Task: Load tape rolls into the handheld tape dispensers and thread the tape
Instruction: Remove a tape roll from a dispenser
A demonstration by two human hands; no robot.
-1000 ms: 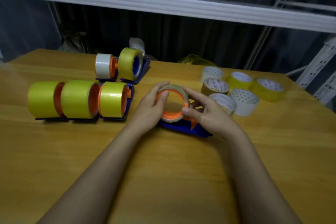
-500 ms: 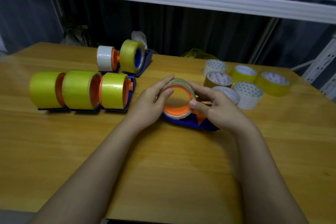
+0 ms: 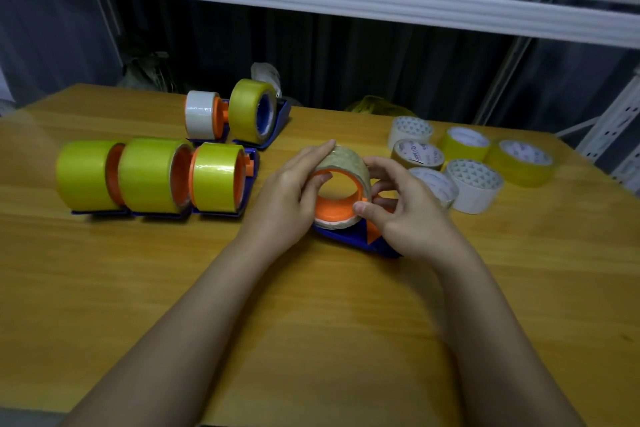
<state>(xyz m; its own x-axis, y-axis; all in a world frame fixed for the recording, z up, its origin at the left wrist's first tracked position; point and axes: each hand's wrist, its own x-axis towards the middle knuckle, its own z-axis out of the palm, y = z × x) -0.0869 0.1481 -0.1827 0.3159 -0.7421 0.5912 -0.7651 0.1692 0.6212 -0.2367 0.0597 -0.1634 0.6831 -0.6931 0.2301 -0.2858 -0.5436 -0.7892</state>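
Head view:
Tape roll [image 3: 346, 158]: centre of frame, seated on an orange hub [image 3: 332, 210] of a blue dispenser [image 3: 360, 241] lying on the wooden table [image 3: 311, 340].
Left hand [image 3: 289, 199]: curled round the roll's left side, thumb at the hub rim.
Right hand [image 3: 405, 210]: gripping the roll's right edge, thumb on the hub.
Loaded dispensers [image 3: 152, 177]: 5 at left, 3 in the front row and 2 behind.
Spare rolls [image 3: 474, 184]: 6 at right, lying flat.
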